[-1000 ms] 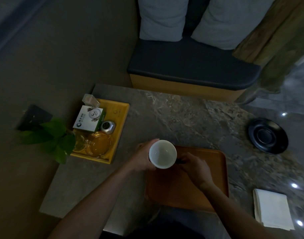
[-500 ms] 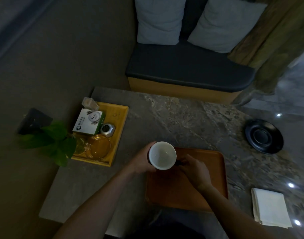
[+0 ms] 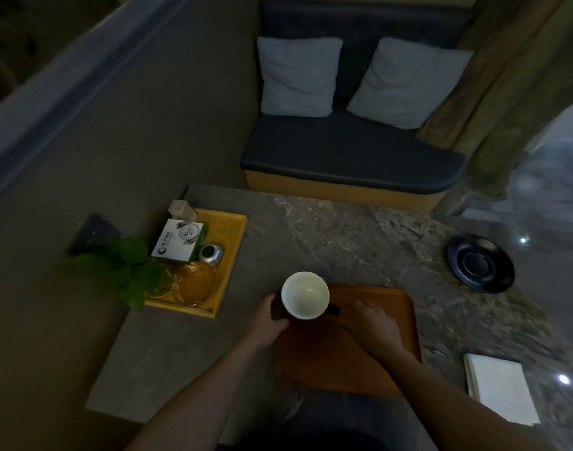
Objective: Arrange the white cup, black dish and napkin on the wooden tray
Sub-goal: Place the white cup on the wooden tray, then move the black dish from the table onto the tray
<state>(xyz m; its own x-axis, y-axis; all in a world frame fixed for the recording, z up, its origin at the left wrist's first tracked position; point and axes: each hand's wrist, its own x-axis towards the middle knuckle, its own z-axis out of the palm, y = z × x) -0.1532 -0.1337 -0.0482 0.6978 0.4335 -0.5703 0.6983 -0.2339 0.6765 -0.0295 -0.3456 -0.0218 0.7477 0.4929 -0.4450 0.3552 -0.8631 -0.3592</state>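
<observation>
The white cup (image 3: 305,296) is upright and looks empty, over the far left corner of the wooden tray (image 3: 397,309). My left hand (image 3: 268,320) grips the cup's left side. My right hand (image 3: 371,325) hovers over the tray just right of the cup, fingers apart and slightly blurred, holding nothing. The black dish (image 3: 480,263) lies on the stone table at the far right. The folded white napkin (image 3: 501,388) rests at the near right, off the tray.
A yellow tray (image 3: 234,242) at the left holds a small box, a glass dish and a metal object, with a green plant (image 3: 122,271) beside it. Beyond the stone table (image 3: 327,242) stands a dark bench (image 3: 343,157) with two cushions.
My right hand has come off the cup's right side and drawn back a little over the tray. My left hand keeps the cup in place. The view has tilted upward.
</observation>
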